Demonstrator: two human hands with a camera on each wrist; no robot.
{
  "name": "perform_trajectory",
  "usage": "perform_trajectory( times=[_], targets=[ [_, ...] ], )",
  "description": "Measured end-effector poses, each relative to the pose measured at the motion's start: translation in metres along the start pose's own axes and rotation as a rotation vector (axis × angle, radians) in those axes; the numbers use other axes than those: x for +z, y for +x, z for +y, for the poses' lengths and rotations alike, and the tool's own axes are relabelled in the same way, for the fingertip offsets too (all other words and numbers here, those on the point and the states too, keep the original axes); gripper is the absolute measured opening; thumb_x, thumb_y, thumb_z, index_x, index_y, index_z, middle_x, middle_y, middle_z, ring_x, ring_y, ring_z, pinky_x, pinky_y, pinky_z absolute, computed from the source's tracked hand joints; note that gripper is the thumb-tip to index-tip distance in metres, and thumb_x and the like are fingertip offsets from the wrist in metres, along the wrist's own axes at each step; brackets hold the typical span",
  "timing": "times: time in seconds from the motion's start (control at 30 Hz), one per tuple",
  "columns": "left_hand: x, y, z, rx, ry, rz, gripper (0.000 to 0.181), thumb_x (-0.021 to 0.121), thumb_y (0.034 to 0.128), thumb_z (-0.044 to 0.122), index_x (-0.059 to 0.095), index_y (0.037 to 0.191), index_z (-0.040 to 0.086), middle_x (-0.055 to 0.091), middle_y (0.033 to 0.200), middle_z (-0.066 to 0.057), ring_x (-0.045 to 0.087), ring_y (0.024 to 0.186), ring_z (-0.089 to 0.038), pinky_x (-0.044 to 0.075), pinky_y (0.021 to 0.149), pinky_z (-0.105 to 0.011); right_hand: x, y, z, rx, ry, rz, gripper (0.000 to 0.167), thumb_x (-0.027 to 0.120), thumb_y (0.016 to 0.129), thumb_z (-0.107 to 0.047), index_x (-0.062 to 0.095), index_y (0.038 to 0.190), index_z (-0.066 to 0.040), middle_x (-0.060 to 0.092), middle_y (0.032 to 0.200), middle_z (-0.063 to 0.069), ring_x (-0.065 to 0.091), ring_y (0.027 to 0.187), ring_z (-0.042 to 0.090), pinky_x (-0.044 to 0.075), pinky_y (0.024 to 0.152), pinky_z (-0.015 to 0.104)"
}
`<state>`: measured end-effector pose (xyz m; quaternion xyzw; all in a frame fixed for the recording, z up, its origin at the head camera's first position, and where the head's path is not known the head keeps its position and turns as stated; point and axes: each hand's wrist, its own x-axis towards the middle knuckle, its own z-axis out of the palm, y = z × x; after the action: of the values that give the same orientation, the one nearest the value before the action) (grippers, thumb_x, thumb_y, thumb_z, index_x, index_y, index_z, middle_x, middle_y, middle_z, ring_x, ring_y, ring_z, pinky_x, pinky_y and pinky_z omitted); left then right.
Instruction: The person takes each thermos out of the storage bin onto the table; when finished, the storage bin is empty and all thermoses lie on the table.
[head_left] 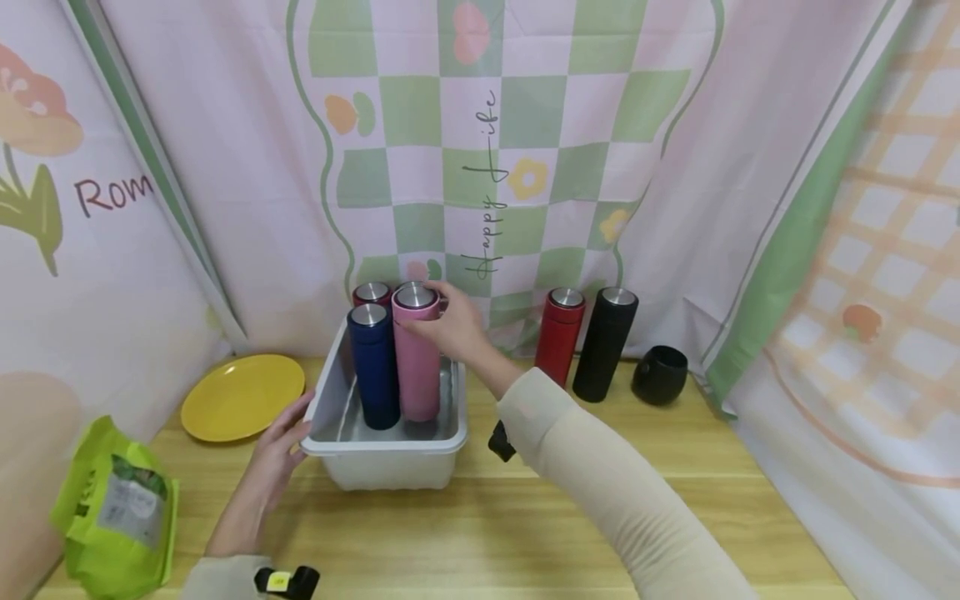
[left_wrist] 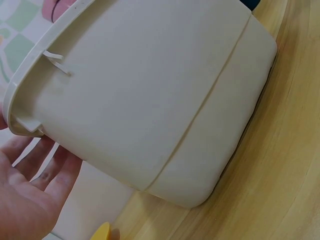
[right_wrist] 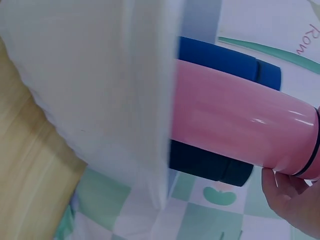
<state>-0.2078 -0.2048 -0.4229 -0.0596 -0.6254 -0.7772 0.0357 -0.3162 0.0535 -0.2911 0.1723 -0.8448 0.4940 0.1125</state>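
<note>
My right hand (head_left: 453, 321) grips the upper end of a pink thermos (head_left: 417, 358) with a steel-topped lid. The thermos stands upright inside a light grey plastic tub (head_left: 382, 467); whether its base touches the tub floor I cannot tell. Beside it are a dark blue thermos (head_left: 372, 367) and, behind, a dark red thermos (head_left: 372, 293). A dark thermos (right_wrist: 210, 162) also shows past the pink one in the right wrist view. At the tub's left rim, my left hand (head_left: 277, 446) holds on, its fingers (left_wrist: 60, 175) against the outer wall.
Right of the tub stand a red thermos (head_left: 558, 337), a black thermos (head_left: 606, 346) and a round black cup (head_left: 660, 375). A yellow plate (head_left: 243, 398) lies to the left, with a green packet (head_left: 116, 508) nearer. Patterned curtains (head_left: 517, 125) enclose the wooden table (head_left: 450, 542).
</note>
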Motion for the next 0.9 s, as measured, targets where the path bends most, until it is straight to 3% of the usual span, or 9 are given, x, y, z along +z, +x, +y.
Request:
perform_trajectory(
  times=[0.2, 0.67, 0.8, 0.9],
  targets=[
    [0.000, -0.001, 0.001, -0.034, 0.015, 0.006, 0.049, 0.048, 0.1017, 0.010, 0.039, 0.150, 0.012, 0.047, 0.126, 0.019, 0.047, 0.112, -0.003, 0.044, 0.091, -0.024, -0.012, 0.000, -0.015, 0.007, -0.013, 0.044, 0.072, 0.084, 0.077, -0.026, 0.053, 0.139, -0.009, 0.059, 0.127, 0.010, 0.058, 0.107, 0.022, 0.050, 0.086, 0.032],
    [0.001, 0.002, 0.002, -0.064, 0.030, 0.004, 0.055, 0.046, 0.1018, 0.011, 0.026, 0.152, 0.002, 0.036, 0.137, 0.008, 0.044, 0.115, -0.004, 0.042, 0.095, -0.026, -0.052, 0.003, -0.045, 0.021, 0.141, 0.096, 0.070, 0.084, 0.078, -0.025, 0.053, 0.139, -0.011, 0.057, 0.126, 0.007, 0.055, 0.107, 0.020, 0.050, 0.085, 0.032],
    [0.001, 0.001, 0.002, -0.068, 0.027, 0.010, 0.055, 0.046, 0.1021, 0.011, 0.026, 0.153, 0.002, 0.037, 0.134, 0.010, 0.043, 0.115, -0.004, 0.042, 0.094, -0.025, -0.067, 0.005, -0.051, 0.000, 0.140, 0.121, 0.068, 0.083, 0.079, -0.025, 0.053, 0.139, -0.011, 0.056, 0.127, 0.007, 0.055, 0.108, 0.021, 0.050, 0.086, 0.032],
    [0.000, -0.001, 0.002, -0.062, 0.015, 0.014, 0.052, 0.047, 0.1021, 0.011, 0.034, 0.152, 0.010, 0.041, 0.130, 0.015, 0.044, 0.115, -0.003, 0.043, 0.093, -0.024, -0.076, 0.006, -0.054, -0.005, 0.128, 0.148, 0.067, 0.082, 0.080, -0.025, 0.053, 0.139, -0.013, 0.056, 0.126, 0.007, 0.055, 0.108, 0.021, 0.051, 0.084, 0.033]
  ],
)
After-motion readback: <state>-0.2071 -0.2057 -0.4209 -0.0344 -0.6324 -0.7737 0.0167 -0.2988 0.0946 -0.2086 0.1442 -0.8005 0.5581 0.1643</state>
